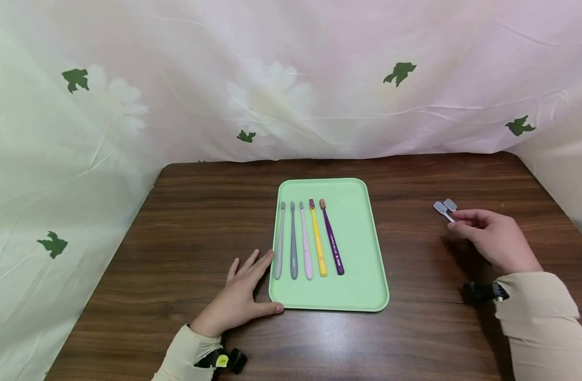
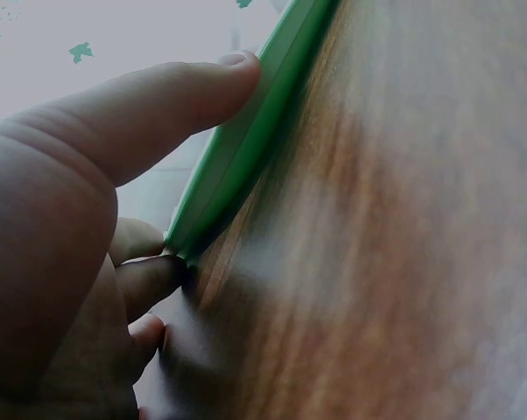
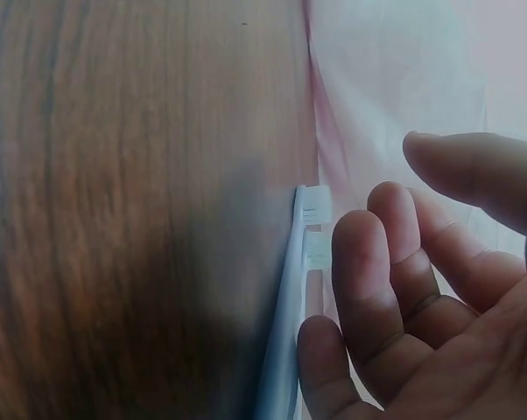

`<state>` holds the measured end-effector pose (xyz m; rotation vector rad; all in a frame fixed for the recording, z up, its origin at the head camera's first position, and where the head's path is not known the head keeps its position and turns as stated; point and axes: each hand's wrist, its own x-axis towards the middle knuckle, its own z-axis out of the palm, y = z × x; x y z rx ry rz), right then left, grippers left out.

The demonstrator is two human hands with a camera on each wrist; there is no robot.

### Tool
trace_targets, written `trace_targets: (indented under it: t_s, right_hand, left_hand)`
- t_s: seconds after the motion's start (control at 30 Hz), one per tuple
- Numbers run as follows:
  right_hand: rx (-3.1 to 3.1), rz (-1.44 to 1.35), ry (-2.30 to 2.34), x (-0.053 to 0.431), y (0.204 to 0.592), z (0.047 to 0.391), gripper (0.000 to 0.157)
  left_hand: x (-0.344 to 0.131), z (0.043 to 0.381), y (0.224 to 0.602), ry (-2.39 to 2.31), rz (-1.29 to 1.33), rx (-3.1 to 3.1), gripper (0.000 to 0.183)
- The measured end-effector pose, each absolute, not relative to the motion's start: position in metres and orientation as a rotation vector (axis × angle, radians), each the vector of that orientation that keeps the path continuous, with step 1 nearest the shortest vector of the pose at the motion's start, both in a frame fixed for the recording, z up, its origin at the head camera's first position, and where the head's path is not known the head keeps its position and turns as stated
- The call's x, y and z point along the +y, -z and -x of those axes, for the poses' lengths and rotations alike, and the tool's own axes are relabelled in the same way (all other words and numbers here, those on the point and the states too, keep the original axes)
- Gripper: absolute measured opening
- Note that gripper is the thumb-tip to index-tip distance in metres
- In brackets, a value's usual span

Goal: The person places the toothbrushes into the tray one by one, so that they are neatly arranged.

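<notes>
My left hand [image 1: 239, 300] lies at the near left corner of a light green tray [image 1: 359, 288], its fingers spread fairly straight. In the left wrist view the thumb [image 2: 237, 83] touches the tray's rim. On the tray several toothbrushes lie side by side, among them a yellow toothbrush [image 1: 318, 243] and a purple toothbrush [image 1: 332, 243]. At the right, my right hand [image 1: 500, 241] is over two pale toothbrushes [image 3: 288, 315], and their handles are hidden under it in the head view. The right wrist view shows its thumb well apart from its bent fingers, with the toothbrushes beside the fingertips.
Everything lies on a dark wooden table [image 1: 200, 222]. Behind and along both sides hangs a pale curtain [image 1: 271, 63] with white flowers and green bird shapes. Black wrist cameras are strapped at both cuffs, and the right one is close over the wood.
</notes>
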<state>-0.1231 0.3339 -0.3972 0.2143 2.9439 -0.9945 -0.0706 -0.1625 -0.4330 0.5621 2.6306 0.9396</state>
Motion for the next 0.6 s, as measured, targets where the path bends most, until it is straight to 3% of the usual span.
trace_targets:
  t_s: [0.6]
  right_hand:
    - [2.919,-0.215,1.085,0.3250,0.3986,0.1240,0.048]
  left_hand:
    - [-0.1620,0.0712,0.4339,-0.926,-0.565,2.640,0.108]
